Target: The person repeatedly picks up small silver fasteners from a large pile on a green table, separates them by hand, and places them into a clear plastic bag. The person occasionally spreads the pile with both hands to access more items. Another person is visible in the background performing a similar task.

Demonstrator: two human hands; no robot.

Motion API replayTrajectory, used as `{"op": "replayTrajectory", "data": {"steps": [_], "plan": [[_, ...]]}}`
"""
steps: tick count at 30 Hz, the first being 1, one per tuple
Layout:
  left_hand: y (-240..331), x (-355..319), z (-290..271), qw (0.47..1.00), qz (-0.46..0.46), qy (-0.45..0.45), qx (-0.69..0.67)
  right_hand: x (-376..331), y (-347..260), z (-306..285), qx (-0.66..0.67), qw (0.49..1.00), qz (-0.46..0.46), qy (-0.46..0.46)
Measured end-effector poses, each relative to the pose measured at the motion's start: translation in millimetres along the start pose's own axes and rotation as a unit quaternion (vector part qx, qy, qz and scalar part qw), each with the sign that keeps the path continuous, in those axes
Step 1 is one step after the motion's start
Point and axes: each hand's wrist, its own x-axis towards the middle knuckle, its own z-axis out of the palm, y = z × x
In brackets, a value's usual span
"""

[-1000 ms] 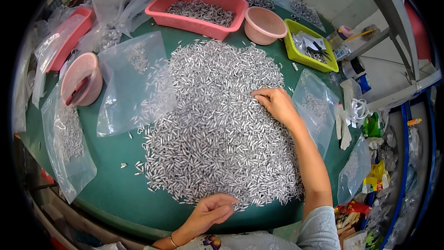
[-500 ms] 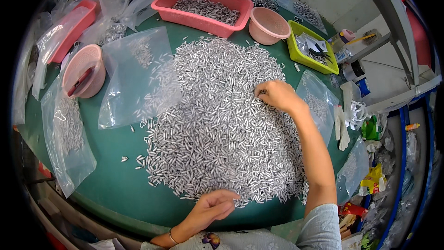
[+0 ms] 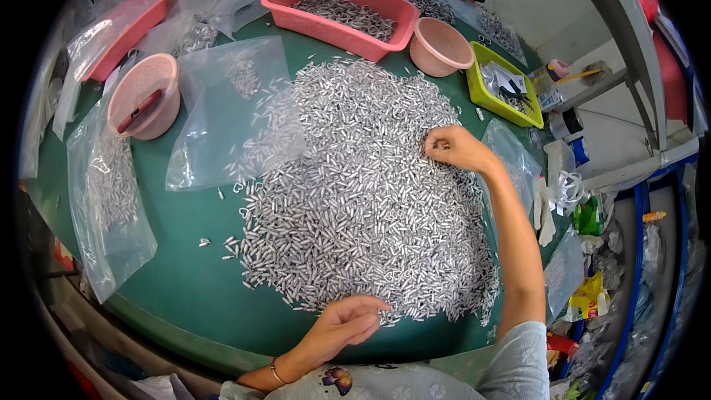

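A big heap of small silvery metal cylinders (image 3: 363, 192) covers the middle of a green round table (image 3: 185, 281). My right hand (image 3: 453, 148) reaches into the heap's far right side, its fingers pinched together on some of the pieces. At the heap's near edge my left hand (image 3: 348, 324) rests with fingers loosely curled, cupping something I cannot make out.
A clear plastic bag (image 3: 229, 111) lies on the heap's left side, more bags (image 3: 111, 200) at the left rim. A pink tray (image 3: 342, 11) of metal parts, two pink bowls (image 3: 143, 96) and a yellow-green tray (image 3: 503, 85) stand behind. Another person sits at the far side.
My right hand has lifted off the heap and drawn its fingers into a pinch, shifting slightly farther away. My left hand stays at the near edge.
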Motion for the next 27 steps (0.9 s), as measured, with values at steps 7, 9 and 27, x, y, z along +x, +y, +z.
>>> {"op": "replayTrajectory", "data": {"steps": [7, 9, 27], "plan": [[-3, -1, -4, 1.0, -0.004, -0.014, -0.008, -22, -15, 19, -0.055, 0.995, -0.003, 0.089], [1, -1, -1, 1.0, -0.009, -0.004, 0.003, -25, -23, 23, -0.174, 0.98, 0.025, 0.095], [1, -1, -1, 1.0, 0.001, 0.002, -0.011, -61, -27, 50, 0.859, 0.502, -0.026, 0.1]]}}
